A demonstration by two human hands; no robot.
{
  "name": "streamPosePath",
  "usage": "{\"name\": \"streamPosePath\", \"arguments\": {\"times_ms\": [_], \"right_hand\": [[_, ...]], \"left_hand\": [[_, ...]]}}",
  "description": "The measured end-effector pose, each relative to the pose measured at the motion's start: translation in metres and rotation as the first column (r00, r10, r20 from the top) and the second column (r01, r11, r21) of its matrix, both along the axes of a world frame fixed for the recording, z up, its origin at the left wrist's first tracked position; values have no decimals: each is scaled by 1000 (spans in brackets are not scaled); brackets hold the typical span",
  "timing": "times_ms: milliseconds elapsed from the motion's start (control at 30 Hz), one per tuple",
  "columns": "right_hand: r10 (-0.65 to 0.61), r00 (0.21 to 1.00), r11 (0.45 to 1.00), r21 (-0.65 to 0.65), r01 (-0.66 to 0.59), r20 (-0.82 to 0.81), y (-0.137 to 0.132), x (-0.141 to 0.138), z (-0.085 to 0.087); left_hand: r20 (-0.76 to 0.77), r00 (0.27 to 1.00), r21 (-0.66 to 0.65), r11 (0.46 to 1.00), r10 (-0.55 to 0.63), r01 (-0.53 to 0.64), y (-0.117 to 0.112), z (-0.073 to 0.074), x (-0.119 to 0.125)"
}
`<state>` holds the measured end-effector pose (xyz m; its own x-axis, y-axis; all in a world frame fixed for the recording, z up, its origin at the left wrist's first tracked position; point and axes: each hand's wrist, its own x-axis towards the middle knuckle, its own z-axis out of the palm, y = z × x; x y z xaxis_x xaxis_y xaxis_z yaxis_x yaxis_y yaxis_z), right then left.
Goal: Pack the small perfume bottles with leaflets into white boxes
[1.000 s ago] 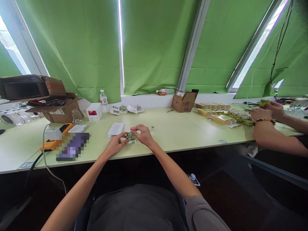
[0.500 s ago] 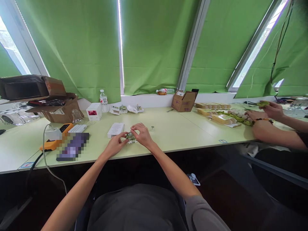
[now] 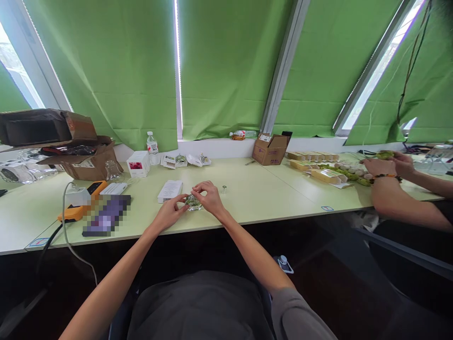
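A small, round, clear glass piece [image 3: 193, 203] sits low over the table between my hands, its contents or pattern looking greenish. My left hand [image 3: 170, 211] grips its left side, thumb and fingers on the rim. From the right, my right hand [image 3: 209, 196] has its thumb and forefinger pinched together at the top of the glass piece; whatever is between those fingertips is too small to make out. A little metal cylinder [image 3: 224, 189] stands just right of my right hand. Beside my left hand lies a white box [image 3: 170, 191] with printed text.
To the left lie a blurred dark phone-like item [image 3: 107, 216], an orange device [image 3: 74, 213] and a cable. A white carton [image 3: 138, 164], a bottle [image 3: 152, 146] and a cardboard box [image 3: 270, 148] stand behind. At right, another person's hands [image 3: 380, 166] handle green items near yellow packs [image 3: 327, 176].
My hands stay almost in place, with only a slight shift of the right fingers at the glass piece. The other person's hands at right have moved slightly left.
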<state>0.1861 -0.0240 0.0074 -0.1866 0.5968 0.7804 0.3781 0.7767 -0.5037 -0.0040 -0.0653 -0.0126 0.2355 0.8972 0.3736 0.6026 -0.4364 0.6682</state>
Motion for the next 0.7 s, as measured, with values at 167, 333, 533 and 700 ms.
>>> {"name": "streamPosePath", "arguments": {"times_ms": [167,333,533,700], "right_hand": [[-3,1000,1000,-5,3,-11,-2,0,2],[-14,1000,1000,12,14,1,-1,-2,1],[-8,1000,1000,16,7,10,-1,0,2],[-9,999,998,56,6,54,-3,3,5]], "left_hand": [[2,1000,7,1000,-8,8,0,0,0],[-3,1000,8,1000,-4,4,-1,2,0],[-9,1000,11,1000,2,-2,-4,4,1],[-12,1000,13,1000,3,-3,-2,2,1]]}}
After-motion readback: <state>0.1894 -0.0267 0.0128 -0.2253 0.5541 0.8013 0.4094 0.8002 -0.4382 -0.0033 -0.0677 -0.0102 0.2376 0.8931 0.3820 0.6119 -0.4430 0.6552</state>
